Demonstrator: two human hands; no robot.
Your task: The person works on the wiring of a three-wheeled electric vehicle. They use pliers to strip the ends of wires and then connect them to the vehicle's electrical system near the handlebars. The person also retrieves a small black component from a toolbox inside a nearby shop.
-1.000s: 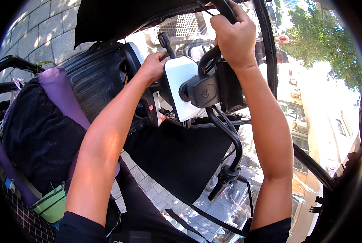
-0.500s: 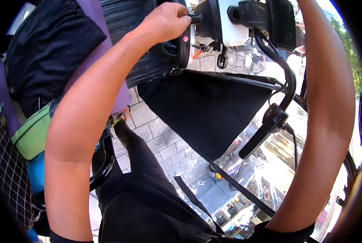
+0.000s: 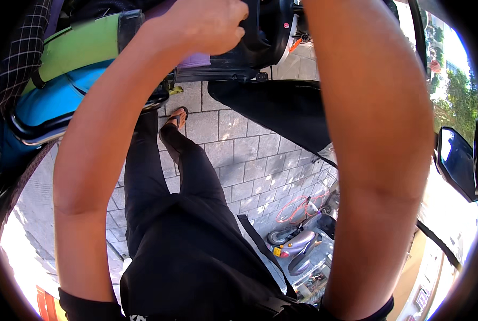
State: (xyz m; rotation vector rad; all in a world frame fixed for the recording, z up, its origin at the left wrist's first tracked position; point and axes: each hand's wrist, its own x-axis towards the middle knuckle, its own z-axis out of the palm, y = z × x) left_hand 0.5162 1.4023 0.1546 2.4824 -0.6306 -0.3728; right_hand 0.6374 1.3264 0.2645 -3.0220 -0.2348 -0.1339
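Note:
My left hand (image 3: 220, 27) is at the top, its fingers curled in beside the black bodywork (image 3: 271, 37) of a scooter. Whatever lies inside those fingers is hidden. My right forearm (image 3: 375, 117) runs up through the right side and past the top edge, so the right hand is out of sight. Between the arms hangs a black cloth apron (image 3: 282, 109), partly behind the right forearm. An orange item (image 3: 296, 45) shows near the scooter's front. Purple cloth (image 3: 195, 61) sits just under my left wrist.
Left are a green strap-like piece (image 3: 84, 45), a blue bag (image 3: 51, 104) and a black tubular rail (image 3: 41, 134). My sandalled foot (image 3: 179, 117) stands on grey paving (image 3: 233, 171). A parked scooter (image 3: 300, 246) stands lower right, and a mirror (image 3: 456, 160) at far right.
The view has shifted, with more paving and the parked scooter showing. The handlebar and grip have left sight. My right forearm now lies further left, covering part of the apron.

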